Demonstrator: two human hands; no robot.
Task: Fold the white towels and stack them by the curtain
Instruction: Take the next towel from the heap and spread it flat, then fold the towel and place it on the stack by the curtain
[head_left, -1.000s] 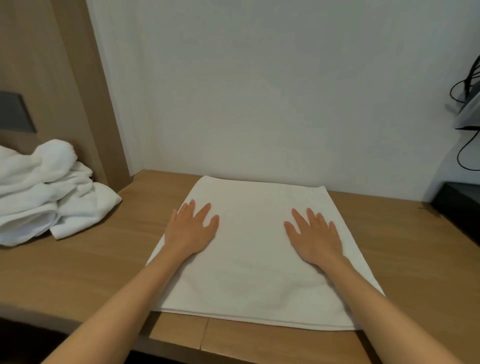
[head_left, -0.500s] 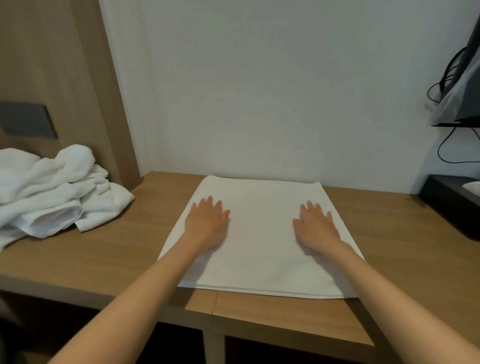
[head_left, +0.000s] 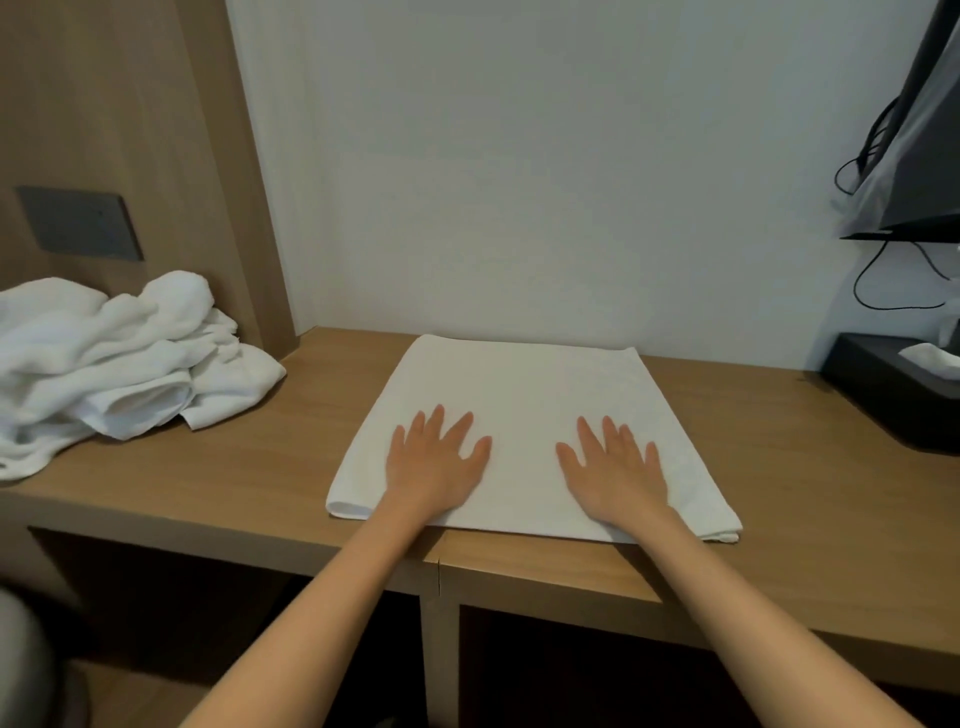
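Observation:
A white towel (head_left: 524, 384), folded into a flat rectangle, lies on the wooden desk (head_left: 260, 467) against the white wall. My left hand (head_left: 434, 462) rests flat on its near left part, fingers spread. On the near right part my right hand (head_left: 615, 470) lies flat too, fingers apart. Neither hand grips the cloth. A heap of unfolded white towels (head_left: 104, 353) sits at the desk's left end. No curtain is in view.
A black tissue box (head_left: 893, 384) stands at the right end of the desk. Above it hangs a dark screen (head_left: 930, 171) with cables. A wooden wall panel with a grey plate (head_left: 78, 223) rises at the left. Open compartments lie under the desk.
Both hands have slid toward me over the towel, from its middle to its near edge. The camera has drawn back, showing the desk front and more of the towel heap.

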